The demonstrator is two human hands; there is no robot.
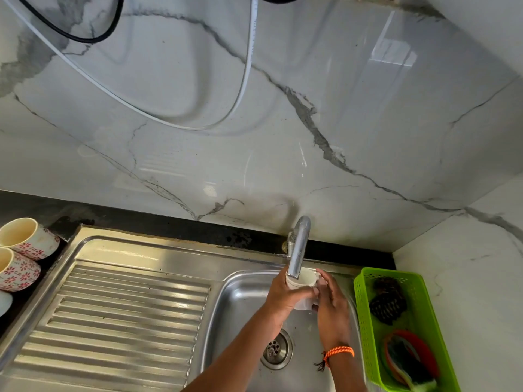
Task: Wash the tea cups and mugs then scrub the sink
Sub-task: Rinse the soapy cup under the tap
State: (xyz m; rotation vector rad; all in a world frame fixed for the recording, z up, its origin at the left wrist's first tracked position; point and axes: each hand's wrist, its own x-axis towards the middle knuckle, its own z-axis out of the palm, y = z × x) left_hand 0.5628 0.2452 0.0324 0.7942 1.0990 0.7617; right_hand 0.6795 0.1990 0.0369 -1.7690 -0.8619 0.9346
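Note:
A white cup (304, 281) sits right under the spout of the steel tap (298, 247), above the sink basin (243, 301). My left hand (285, 292) grips the cup's side from the left. My right hand (332, 301) touches the cup from the right with its fingers around the wall and base; an orange thread band circles that wrist. Two cream mugs with red flower patterns (25, 236) (17, 268) lie on their sides on the dark counter at far left, and the edge of a third white one (4, 302) shows below them.
The ribbed steel drainboard (119, 315) fills the left of the sink, and the drain (276, 349) lies below my hands. A green plastic basket (365, 306) at the right holds a dark scrubber (387, 302) and a scrub pad in a red dish (410, 360). Marble wall behind.

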